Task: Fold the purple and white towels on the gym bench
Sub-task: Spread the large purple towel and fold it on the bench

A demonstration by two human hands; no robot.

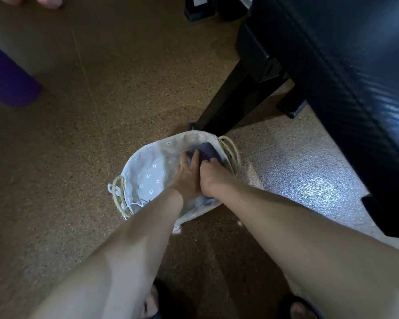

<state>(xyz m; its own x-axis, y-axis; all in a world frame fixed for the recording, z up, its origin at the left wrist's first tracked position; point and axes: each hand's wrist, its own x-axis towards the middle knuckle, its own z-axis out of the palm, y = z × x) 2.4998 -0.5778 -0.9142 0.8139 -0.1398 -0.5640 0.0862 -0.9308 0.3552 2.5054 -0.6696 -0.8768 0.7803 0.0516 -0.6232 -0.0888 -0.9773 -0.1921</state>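
Hands reach into the basket (148, 173) beside the bench (355, 65): left hand (189, 171), fingers spread, and right hand (211, 174), apparently curled, hold the purple towel (206, 150). Next: lift it onto the bench.

A basket (148, 178) sits on the floor (78, 146), just left of the bench (332, 65). A towel (206, 151) lies in the basket. Both hands, the left hand (188, 173) and the right hand (213, 174), are in the basket, side by side, on the towel.
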